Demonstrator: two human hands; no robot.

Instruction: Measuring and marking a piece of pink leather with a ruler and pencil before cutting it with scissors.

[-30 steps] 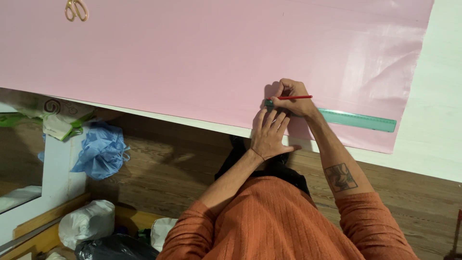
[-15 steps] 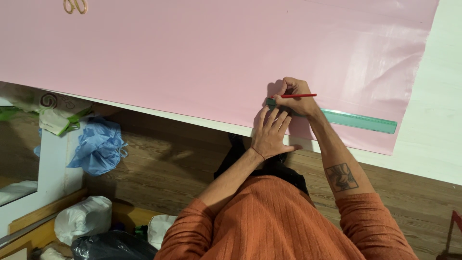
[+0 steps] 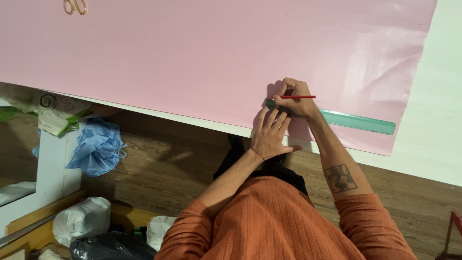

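A large pink sheet [image 3: 202, 53] lies spread over a white table [image 3: 433, 144]. A green ruler [image 3: 358, 121] rests along the sheet's near edge. My left hand [image 3: 269, 135] lies flat with fingers spread, pressing on the left end of the ruler at the sheet's edge. My right hand [image 3: 294, 97] grips a red pencil [image 3: 301, 97], its tip down at the ruler's left end. My right forearm crosses over part of the ruler.
Gold-handled scissors [image 3: 74, 6] lie on the sheet at the far left. Below the table edge is wooden floor with a blue plastic bag [image 3: 96, 147], white bags [image 3: 82, 219], a black bag [image 3: 110, 246] and a white shelf unit [image 3: 50, 163].
The view has drifted slightly; both hands stay at the ruler's left end, the pencil barely shifted.
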